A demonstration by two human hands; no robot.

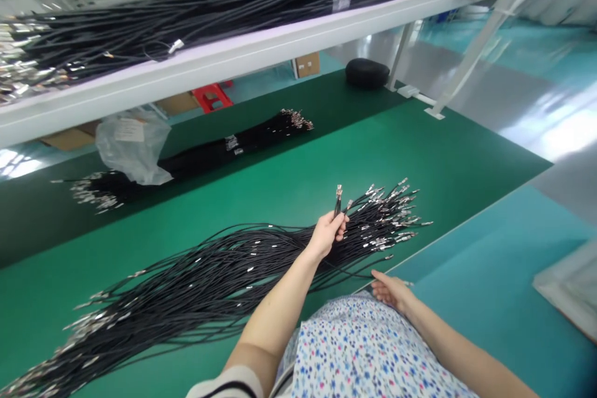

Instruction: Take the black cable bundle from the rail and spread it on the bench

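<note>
Two or so terminated wires [337,199] pinched upright in left hand [326,233], above cable bundle [224,280] | right hand [390,290] loose, flat at mat edge [448,233], near side | step: picking out wires, judged | next: clean separation from bundle needed

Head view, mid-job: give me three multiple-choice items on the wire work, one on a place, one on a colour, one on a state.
1. Where does the plastic bag lie?
A. on the far wire bundle
B. on the top shelf
C. on the floor

2. What colour is the bench mat?
A. red
B. green
C. white

3. What is the left hand doing?
A. lying flat and empty
B. gripping the plastic bag
C. pinching a few wires with terminals up

Answers: 1 A, it covers the left part of that bundle; 2 B, green shows all around the near wire bundle; 3 C, fingers close on wires lifted above the bundle, while the right hand rests at the bench edge.
</note>
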